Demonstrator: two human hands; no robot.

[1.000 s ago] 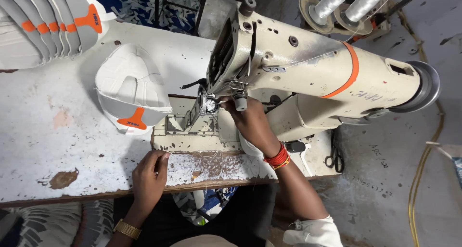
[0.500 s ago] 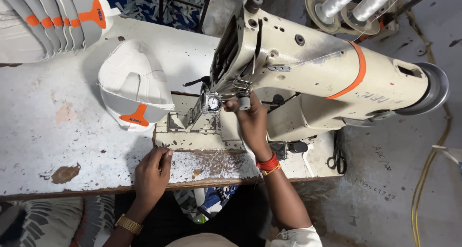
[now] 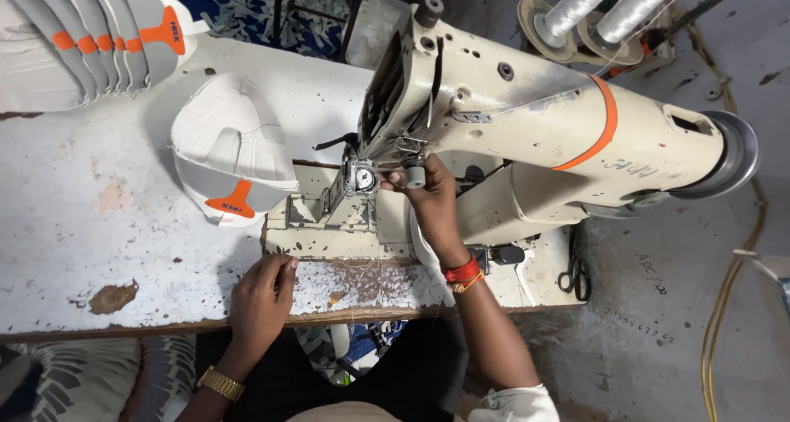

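Two hands at a cream sewing machine (image 3: 527,134): right hand (image 3: 428,196) pinches its small tension knob (image 3: 414,173), left hand (image 3: 263,294) rests unclenched on the table edge (image 3: 148,307), orange-tabbed white shoe upper (image 3: 230,155) behind, thread too fine to see.

One cream sewing machine (image 3: 527,134) is seen on one worn white table (image 3: 99,224), and two spools of white thread (image 3: 605,6) are counted behind it. Two hands are counted: the left hand (image 3: 262,294) and the right hand (image 3: 428,196); one gold wristwatch (image 3: 219,382) and one red bangle (image 3: 462,272) are worn. One stack of white and orange shoe uppers (image 3: 90,44) and one single shoe upper (image 3: 230,155) are laid out, and one pair of black scissors (image 3: 576,270) is seen.
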